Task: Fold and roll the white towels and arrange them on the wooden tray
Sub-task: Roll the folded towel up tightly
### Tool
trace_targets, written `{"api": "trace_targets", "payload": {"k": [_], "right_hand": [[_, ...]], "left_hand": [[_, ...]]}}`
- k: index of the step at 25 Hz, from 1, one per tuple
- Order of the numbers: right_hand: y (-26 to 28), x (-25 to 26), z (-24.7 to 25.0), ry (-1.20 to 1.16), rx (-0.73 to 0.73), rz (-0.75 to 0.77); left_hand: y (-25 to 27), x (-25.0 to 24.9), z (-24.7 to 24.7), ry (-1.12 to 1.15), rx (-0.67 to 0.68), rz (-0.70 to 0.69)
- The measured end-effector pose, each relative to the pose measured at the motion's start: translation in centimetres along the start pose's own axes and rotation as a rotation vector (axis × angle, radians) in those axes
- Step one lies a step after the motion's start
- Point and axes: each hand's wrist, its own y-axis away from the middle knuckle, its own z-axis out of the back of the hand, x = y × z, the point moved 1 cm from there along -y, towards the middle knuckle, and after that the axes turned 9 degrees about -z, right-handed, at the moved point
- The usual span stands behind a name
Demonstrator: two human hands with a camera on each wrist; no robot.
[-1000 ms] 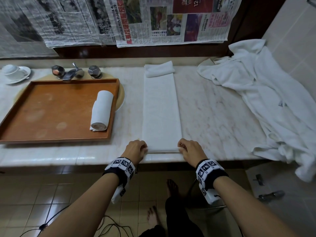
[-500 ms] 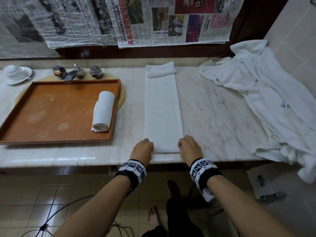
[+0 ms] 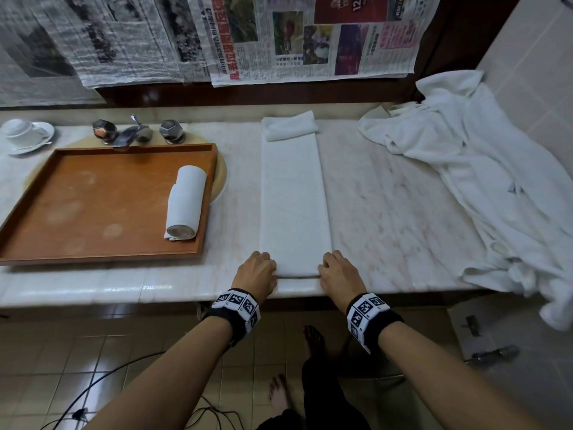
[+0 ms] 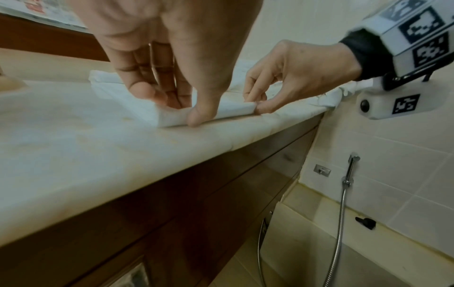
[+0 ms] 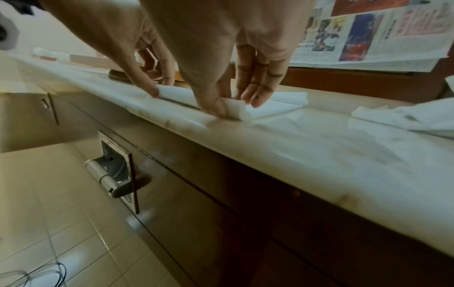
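Note:
A long folded white towel (image 3: 293,193) lies as a strip on the marble counter, running from the back wall to the front edge. My left hand (image 3: 259,268) pinches its near left corner (image 4: 172,114) between thumb and fingers. My right hand (image 3: 336,270) pinches the near right corner (image 5: 237,109) the same way. The near end is curled up into a small first turn. A rolled white towel (image 3: 186,206) lies at the right side of the wooden tray (image 3: 77,252), left of the strip.
A heap of white towels (image 3: 496,193) covers the counter's right end and hangs over its edge. A tap with two knobs (image 3: 136,133) stands behind the tray, with a cup and saucer (image 3: 24,135) at far left. Newspapers (image 3: 310,38) cover the back wall. Cables (image 3: 93,395) lie on the floor.
Both hands have moved inward and forward at the towel's near end, and that end has lifted and curled over into the start of a roll.

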Motion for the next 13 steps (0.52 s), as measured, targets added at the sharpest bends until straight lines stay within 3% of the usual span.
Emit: {"api": "trace_targets", "payload": {"k": [6,9,13], "right_hand": [[-0.4,-1.7,0.7,-0.211,0.092,-0.107],[-0.5,-2.1,1.6,-0.356,0.109,-0.227],[-1.3,-2.6,2.0,-0.418,0.163,-0.300]], "left_hand": [[0.5,1.0,0.2,-0.052,-0.018,-0.075],[0.4,1.7,0.7,0.058,0.016,-0.087],[-0.4,2.6,1.3,0.244,0.016,0.012]]}}
